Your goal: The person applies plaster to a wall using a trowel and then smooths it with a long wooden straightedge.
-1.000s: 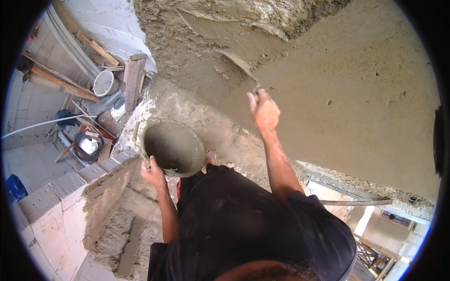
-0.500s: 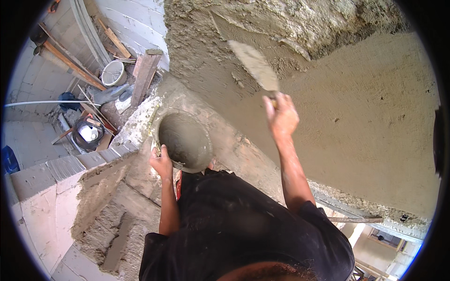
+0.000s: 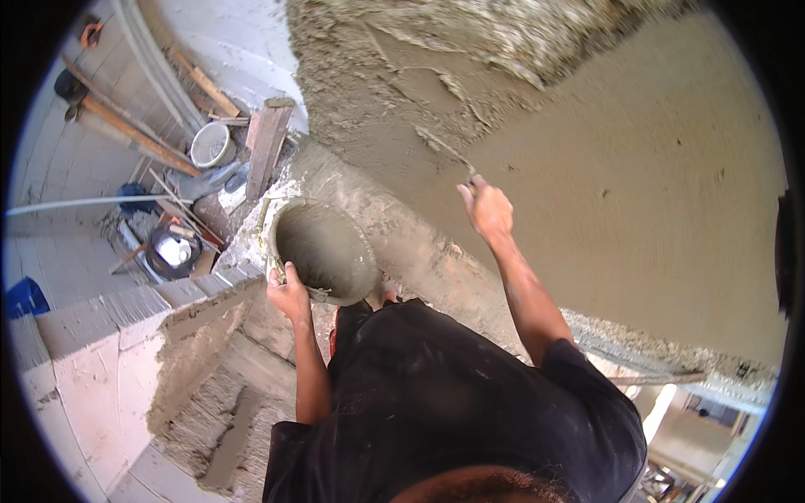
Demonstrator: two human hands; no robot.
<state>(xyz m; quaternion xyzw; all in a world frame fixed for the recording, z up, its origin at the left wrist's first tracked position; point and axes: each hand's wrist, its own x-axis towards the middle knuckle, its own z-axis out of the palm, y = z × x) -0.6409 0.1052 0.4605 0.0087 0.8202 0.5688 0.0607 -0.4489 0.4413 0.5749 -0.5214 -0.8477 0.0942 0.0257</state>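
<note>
My left hand grips the rim of a mortar-smeared bucket, tilted so that its grey inside shows. Wet mortar coats the inside; how much it holds I cannot tell. Out in front, my right hand is closed round the handle of a trowel, whose blade is turned nearly edge-on against the wall. Rough fresh mortar covers the wall around the blade. To the right of it the plaster is smooth and even.
At the left lie a white bucket, an upright wooden plank, a black tub and loose boards. A low block wall runs along the left. Past the plastered wall's lower right edge, a lower level shows.
The trowel has turned from flat-on to edge-on and moved slightly down with my right hand, against the wall. My left hand still holds the bucket.
</note>
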